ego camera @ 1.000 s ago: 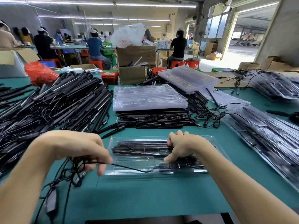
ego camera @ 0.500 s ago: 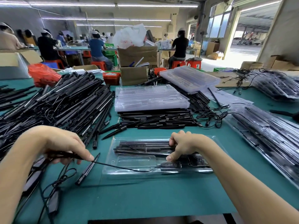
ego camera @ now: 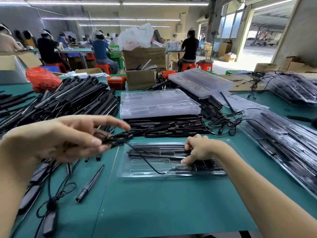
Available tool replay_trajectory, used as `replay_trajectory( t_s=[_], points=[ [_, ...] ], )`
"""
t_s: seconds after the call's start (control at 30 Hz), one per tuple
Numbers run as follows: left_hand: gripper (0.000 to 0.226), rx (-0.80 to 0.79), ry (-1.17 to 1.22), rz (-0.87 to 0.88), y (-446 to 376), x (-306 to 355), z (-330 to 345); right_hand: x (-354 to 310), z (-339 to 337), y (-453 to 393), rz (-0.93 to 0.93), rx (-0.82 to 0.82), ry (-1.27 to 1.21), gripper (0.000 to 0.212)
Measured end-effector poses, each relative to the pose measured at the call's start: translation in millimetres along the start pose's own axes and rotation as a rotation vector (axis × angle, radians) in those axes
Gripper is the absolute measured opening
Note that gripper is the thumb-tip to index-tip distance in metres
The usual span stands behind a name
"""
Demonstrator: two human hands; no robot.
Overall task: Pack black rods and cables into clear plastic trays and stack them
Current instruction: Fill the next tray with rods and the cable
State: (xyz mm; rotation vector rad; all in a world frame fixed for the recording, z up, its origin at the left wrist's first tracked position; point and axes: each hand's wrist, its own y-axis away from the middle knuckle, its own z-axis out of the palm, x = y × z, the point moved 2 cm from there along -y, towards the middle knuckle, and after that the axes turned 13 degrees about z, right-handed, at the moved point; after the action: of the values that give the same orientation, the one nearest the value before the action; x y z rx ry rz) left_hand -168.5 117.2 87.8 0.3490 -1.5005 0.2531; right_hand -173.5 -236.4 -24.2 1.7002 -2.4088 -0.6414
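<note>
Green bench mat (ego camera: 154, 206) carries heaps of black rods (ego camera: 68, 103). Clear tray (ego camera: 145, 174) lies centre, rods already seated. Right hand (ego camera: 200, 150) presses curled fingers onto the contents. Left hand (ego camera: 68, 138) pinches a bunched cable (ego camera: 116, 140) above the tray's left end. Cable-loading step; next, seat the bundle in the vacant recess.

Clear glossy plastic tray (ego camera: 130, 174) is gleaming on the matt green desk (ego camera: 171, 206); black rods (ego camera: 89, 183) are looking smooth.

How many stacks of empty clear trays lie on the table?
2. The centre stack lies behind the black rods; the tilted stack is farther back, to its right. Others may be hidden.
</note>
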Motion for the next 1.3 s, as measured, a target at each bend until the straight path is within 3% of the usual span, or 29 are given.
replay_trajectory(
  t_s=[0.07,0.17,0.2,0.3,0.4,0.57,0.8,0.93,1.13,1.3],
  points=[
    [0.064,0.22,-0.266,-0.01,-9.9,5.9,-3.9,0.1,0.0,-1.0,-0.005,0.001,0.0,0.051],
    [0.04,0.526,-0.707,-0.182,-24.2,11.8,-10.2,1.2,0.0,-1.3,-0.01,-0.003,-0.012,0.05],
    [0.043,0.577,-0.874,-0.237,-25.2,10.3,-16.0,1.5,0.3,-1.4,-0.012,-0.006,-0.015,0.05],
    [0.043,0.45,-1.093,-0.348,-22.9,-3.7,-33.6,1.2,-0.2,-1.8,-0.018,-0.005,-0.011,0.05],
    [0.038,0.258,-1.059,-0.523,-17.1,-27.0,-42.8,1.8,-0.7,-2.1,-0.02,-0.006,-0.004,0.051],
    [0.033,0.215,-0.979,-0.515,-21.4,-73.1,-52.7,2.8,0.0,-2.6,-0.024,-0.007,-0.005,0.052],
    [0.023,0.52,-1.147,-0.15,-13.2,-85.1,-66.7,5.2,2.1,-2.2,-0.042,-0.008,-0.04,0.051],
    [0.022,0.612,-1.092,0.031,-10.5,-82.8,-65.0,5.8,3.0,-2.3,-0.049,-0.017,-0.049,0.051],
    [0.042,0.538,-0.811,0.078,26.6,-86.2,-77.9,6.2,1.0,-5.2,-0.041,-0.019,-0.032,0.049],
    [0.047,0.551,-0.752,0.059,33.6,-96.0,-79.9,5.4,0.5,-5.8,-0.042,-0.023,-0.02,0.049]
  ],
)
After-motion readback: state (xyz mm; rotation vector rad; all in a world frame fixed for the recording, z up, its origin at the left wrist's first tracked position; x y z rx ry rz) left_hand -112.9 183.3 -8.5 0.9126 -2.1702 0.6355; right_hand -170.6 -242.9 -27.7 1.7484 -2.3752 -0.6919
